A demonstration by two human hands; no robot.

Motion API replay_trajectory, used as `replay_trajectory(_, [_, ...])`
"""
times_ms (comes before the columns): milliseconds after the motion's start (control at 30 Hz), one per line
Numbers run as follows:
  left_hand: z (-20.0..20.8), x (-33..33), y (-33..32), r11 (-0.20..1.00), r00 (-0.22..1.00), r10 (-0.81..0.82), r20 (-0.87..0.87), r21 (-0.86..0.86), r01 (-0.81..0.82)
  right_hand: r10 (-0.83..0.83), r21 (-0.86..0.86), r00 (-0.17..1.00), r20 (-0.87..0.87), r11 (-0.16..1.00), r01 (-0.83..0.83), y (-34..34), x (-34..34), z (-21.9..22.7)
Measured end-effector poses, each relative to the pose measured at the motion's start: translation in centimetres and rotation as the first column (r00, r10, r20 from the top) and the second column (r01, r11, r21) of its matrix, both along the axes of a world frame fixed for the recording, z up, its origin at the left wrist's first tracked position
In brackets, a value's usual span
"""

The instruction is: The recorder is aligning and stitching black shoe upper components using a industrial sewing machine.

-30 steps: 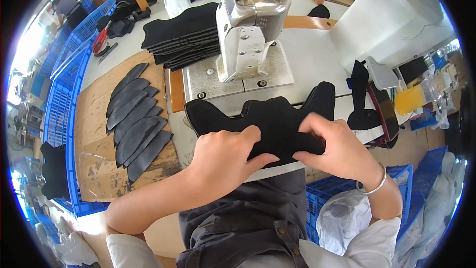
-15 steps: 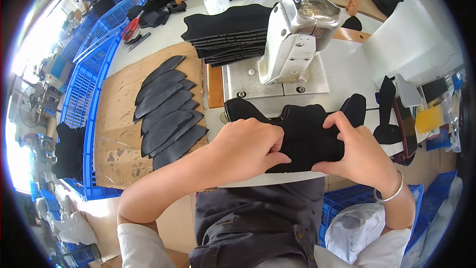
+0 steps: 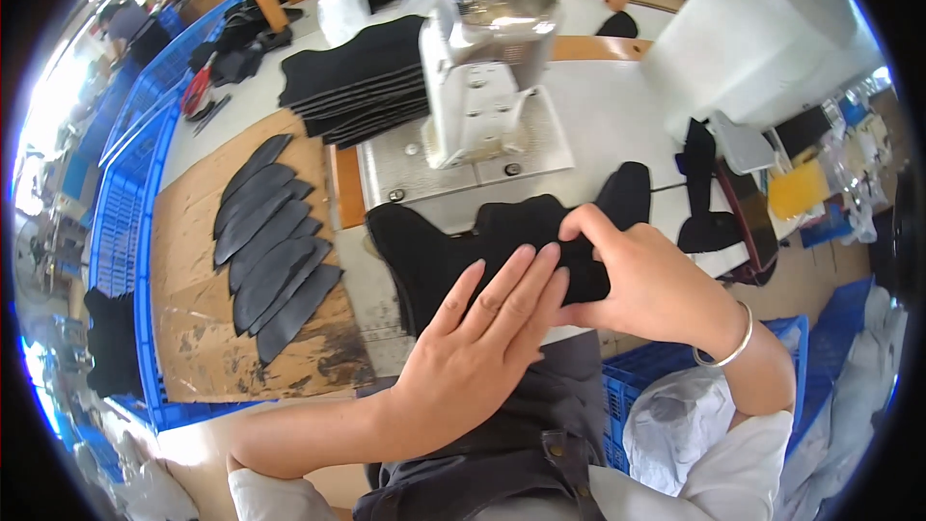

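Black fabric piece point(image 3: 453, 251) lies flat on the table point(image 3: 617, 116) just in front of the sewing machine point(image 3: 482, 68), its long axis running left to right across you. Your left hand point(image 3: 473, 357) rests on its near edge, fingers straight and together, pressing down rather than gripping. Your right hand point(image 3: 656, 285) sits at the piece's right part, thumb and fingers pinched on a fold (this hand is nearer the machine's side). Cut strips point(image 3: 270, 241) lie well left of the machine.
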State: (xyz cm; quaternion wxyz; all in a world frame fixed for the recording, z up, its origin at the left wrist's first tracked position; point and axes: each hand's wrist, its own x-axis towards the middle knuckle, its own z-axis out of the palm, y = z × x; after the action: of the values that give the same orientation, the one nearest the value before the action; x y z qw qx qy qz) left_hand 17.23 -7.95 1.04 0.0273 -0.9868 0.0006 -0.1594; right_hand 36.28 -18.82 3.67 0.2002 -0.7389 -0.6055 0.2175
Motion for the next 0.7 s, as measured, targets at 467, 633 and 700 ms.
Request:
replay_trajectory(467, [-1.9,0.7,-1.0,0.987,0.988,-0.011,-0.152,-0.16,-0.013,-0.128,-0.196,0.95,-0.284,0.978,0.073,-2.2,3.9,0.9])
replay_trajectory(633, [-2.0,0.7,-1.1,0.988,0.988,-0.011,-0.152,-0.153,-0.013,-0.088,-0.107,0.966,-0.241,0.992,0.064,-2.7,3.9,0.0])
replay_trajectory(700, [-2.0,0.7,-1.2,0.989,0.989,-0.009,-0.15,-0.146,-0.014,-0.096,-0.113,0.964,-0.247,0.991,0.07,-2.8,3.8,0.1])
